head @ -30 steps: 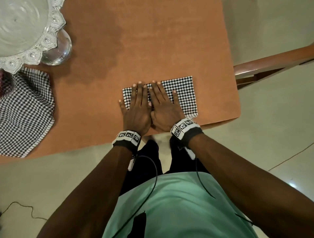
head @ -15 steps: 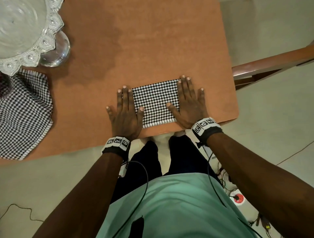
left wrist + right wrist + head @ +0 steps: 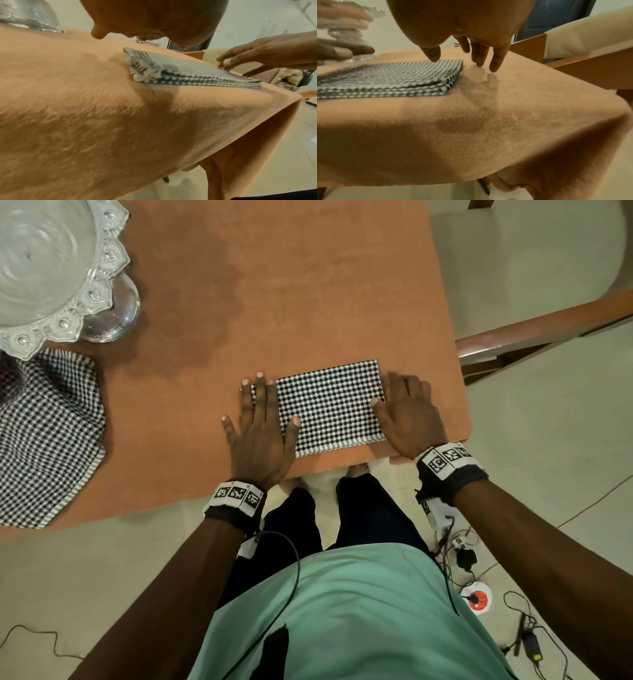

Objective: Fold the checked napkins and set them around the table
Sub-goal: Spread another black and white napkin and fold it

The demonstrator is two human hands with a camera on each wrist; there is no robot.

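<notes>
A folded black-and-white checked napkin (image 3: 330, 405) lies flat near the front right corner of the orange-brown table (image 3: 239, 302). My left hand (image 3: 260, 426) lies flat at its left edge, fingers straight, thumb on the cloth. My right hand (image 3: 406, 412) is at its right edge, thumb tip touching the napkin (image 3: 388, 77) and fingers pointing down at the table beside it. The left wrist view shows the napkin's (image 3: 180, 70) stacked layers. A second checked napkin (image 3: 44, 440) lies loosely spread at the table's left edge.
A cut-glass footed bowl (image 3: 51, 268) stands at the back left of the table. A wooden chair with a cream seat (image 3: 534, 285) is close to the table's right side. Cables and a small red-and-white device (image 3: 476, 599) lie on the tiled floor.
Both hands have slid apart from the middle of the napkin to its left and right edges. The right hand's fingers now point down at the table beside the napkin.
</notes>
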